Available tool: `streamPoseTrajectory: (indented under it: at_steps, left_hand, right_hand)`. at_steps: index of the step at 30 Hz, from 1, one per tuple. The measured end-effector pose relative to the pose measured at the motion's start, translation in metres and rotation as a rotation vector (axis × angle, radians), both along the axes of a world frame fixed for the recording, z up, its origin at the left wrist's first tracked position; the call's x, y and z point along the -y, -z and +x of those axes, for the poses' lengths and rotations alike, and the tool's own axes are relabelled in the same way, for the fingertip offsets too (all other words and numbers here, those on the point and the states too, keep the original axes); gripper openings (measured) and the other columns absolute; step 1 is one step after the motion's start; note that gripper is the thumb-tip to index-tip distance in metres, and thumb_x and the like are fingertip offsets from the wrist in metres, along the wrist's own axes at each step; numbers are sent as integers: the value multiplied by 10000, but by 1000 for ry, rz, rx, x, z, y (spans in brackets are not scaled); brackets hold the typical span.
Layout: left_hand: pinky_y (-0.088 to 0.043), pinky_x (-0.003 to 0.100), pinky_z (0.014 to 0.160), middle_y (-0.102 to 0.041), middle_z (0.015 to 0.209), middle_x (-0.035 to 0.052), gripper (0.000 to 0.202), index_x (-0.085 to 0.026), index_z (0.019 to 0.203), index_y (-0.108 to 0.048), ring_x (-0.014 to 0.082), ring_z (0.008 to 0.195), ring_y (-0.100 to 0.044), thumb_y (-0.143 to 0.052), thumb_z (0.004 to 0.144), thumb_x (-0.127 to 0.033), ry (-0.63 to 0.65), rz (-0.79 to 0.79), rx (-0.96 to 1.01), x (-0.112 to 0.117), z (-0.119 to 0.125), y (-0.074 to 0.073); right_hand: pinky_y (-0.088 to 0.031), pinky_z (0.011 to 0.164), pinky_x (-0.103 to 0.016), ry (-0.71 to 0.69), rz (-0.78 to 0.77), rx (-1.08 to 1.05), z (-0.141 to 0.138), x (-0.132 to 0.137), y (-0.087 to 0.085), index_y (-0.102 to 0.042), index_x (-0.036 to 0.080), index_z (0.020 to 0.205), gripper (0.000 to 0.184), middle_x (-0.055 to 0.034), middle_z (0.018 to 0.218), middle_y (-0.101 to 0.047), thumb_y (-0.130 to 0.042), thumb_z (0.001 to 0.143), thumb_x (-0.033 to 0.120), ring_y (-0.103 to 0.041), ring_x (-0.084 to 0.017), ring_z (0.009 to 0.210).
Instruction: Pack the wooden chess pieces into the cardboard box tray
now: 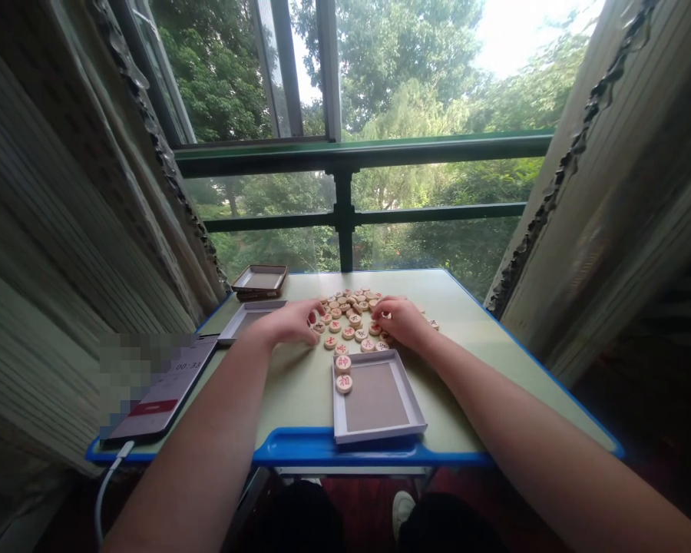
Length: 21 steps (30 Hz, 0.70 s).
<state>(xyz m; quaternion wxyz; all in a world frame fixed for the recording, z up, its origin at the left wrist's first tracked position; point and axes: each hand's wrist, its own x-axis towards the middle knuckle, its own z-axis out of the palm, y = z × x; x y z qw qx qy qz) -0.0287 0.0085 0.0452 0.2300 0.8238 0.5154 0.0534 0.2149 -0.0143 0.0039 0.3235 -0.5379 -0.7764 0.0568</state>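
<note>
A loose heap of round wooden Chinese chess pieces (348, 332) with red and dark characters lies mid-table. My left hand (296, 321) is at the heap's left side, thumb and fingers apart, with nothing seen between them. On the right, my right hand (401, 318) reaches over the pieces with bent, parted fingers. Its fingertips are close to a red-marked piece (375, 328); whether they touch it is unclear. In front of the heap sits a shallow white box tray (408, 384). Two red-marked pieces, one (343, 364) behind the other (344, 383), lie along its left side.
Another white tray (230, 326) stands behind my left forearm, with brown-edged trays (259, 280) at the back left. A phone (166, 392) with a white cable (107, 484) lies on the left. The table's blue rim (553, 376) borders curtains and a window.
</note>
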Motion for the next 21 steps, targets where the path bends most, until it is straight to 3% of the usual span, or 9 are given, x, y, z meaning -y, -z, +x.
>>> streamPoseTrajectory:
  at_steps: [6,12,15,19,21]
  left_hand:
    - [-452,226,695,-624,960,50,424,-182,1026,-619,187,853,-585,-597,608,-249,6,72,20,1,7,-4]
    - [-448,256,761,-640,1034,66,373,-207,988,-684,207,883,-594,-571,714,-434,36,176,35,-5,17,12]
    - [-454,248,726,-640,1007,65,340,-194,923,-693,198,849,-595,-597,696,-429,20,204,24,-8,18,18]
    - [-460,267,723,-620,952,64,302,-188,884,-679,197,837,-575,-629,666,-392,15,269,52,-9,22,18]
    - [-458,298,770,-610,930,76,291,-182,874,-676,210,864,-561,-623,670,-383,4,318,60,-8,24,17]
  right_hand:
    - [-443,756,-242,-36,-24,26,1,2,-2,-670,192,600,247,-17,783,-666,-499,674,30,-585,-141,741]
    - [-428,784,-283,-13,21,123,1,6,-8,-702,204,744,201,-40,883,-670,-539,687,100,-565,-185,844]
    - [-409,823,-304,-26,12,161,2,6,-8,-706,215,846,200,-40,944,-677,-553,723,174,-548,-202,905]
    - [-398,793,-296,-69,-3,206,3,8,-10,-698,203,735,209,-31,794,-685,-507,798,259,-543,-186,821]
    - [-401,782,-287,-47,5,194,3,9,-11,-695,199,755,205,-36,809,-683,-506,801,263,-535,-185,834]
